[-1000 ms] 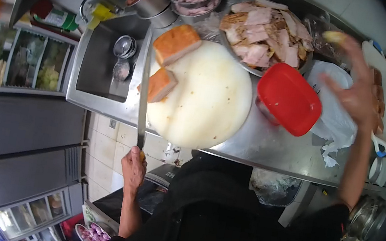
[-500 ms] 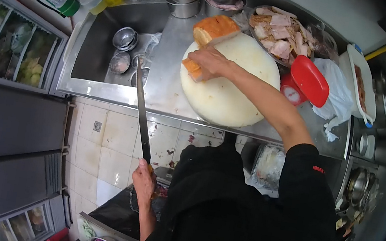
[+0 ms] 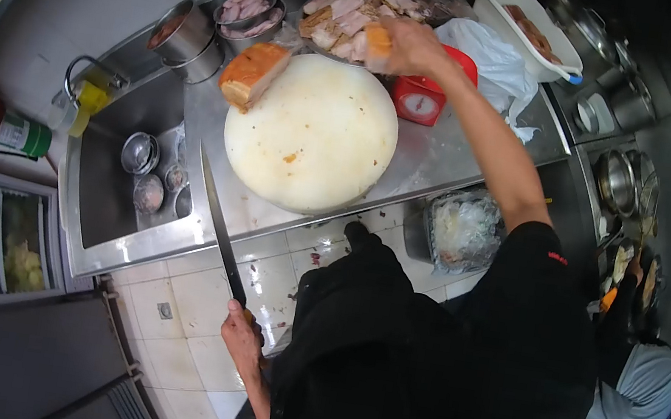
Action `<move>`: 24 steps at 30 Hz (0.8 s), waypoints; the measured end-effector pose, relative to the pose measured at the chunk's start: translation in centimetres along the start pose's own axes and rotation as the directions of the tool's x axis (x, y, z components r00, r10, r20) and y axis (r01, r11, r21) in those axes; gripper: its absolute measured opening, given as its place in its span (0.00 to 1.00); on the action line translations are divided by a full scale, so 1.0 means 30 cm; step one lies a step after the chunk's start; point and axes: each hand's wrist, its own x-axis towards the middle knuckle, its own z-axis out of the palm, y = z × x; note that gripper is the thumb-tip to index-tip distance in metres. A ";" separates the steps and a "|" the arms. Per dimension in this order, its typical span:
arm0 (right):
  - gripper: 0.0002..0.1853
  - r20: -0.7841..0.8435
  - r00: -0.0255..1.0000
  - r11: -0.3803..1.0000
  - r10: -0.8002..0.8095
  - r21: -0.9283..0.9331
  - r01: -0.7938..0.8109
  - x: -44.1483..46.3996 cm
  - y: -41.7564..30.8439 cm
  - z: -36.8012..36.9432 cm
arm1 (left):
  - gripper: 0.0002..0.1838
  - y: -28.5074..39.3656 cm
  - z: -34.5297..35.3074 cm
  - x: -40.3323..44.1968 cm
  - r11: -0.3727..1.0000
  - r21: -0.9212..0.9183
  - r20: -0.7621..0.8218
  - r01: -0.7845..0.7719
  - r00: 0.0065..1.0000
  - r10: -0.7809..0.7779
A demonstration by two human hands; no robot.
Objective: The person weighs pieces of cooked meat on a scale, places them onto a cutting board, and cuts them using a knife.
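Note:
My left hand (image 3: 243, 338) is closed round the handle of a long knife (image 3: 221, 232), whose blade points up past the counter's front edge. Over the red scale (image 3: 418, 101), my right hand (image 3: 414, 47) grips a browned chunk of meat (image 3: 378, 47), held beside the big bowl of sliced meat (image 3: 348, 12). A larger browned block of meat (image 3: 252, 74) rests at the upper left rim of the round white cutting board (image 3: 312, 133). Small scraps dot the board's surface.
Left of the board are a sink (image 3: 109, 203) with small bowls and stacked metal pots (image 3: 188, 39). A white plastic bag (image 3: 494, 60) and a white tray (image 3: 519, 30) lie to the right. A co-worker (image 3: 639, 398) stands at the lower right.
My right hand has lifted the smaller chunk off the board and carried it right to the scale. The knife stays in my left hand. The view has shifted, showing a co-worker.

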 end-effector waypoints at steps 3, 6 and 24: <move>0.41 0.048 0.986 0.987 0.158 -0.047 -0.156 0.023 0.184 0.025 | 0.34 0.021 0.023 -0.007 0.999 0.038 0.005 0.000 1.000 0.000; 0.42 0.146 0.951 0.962 0.274 -0.064 -0.267 0.022 0.272 0.055 | 0.35 0.040 0.036 -0.024 0.998 0.056 0.021 0.012 1.000 -0.013; 0.52 0.256 0.926 0.961 0.277 -0.086 -0.263 0.046 0.331 0.109 | 0.34 0.013 0.038 -0.054 0.994 0.095 0.019 0.046 0.999 -0.048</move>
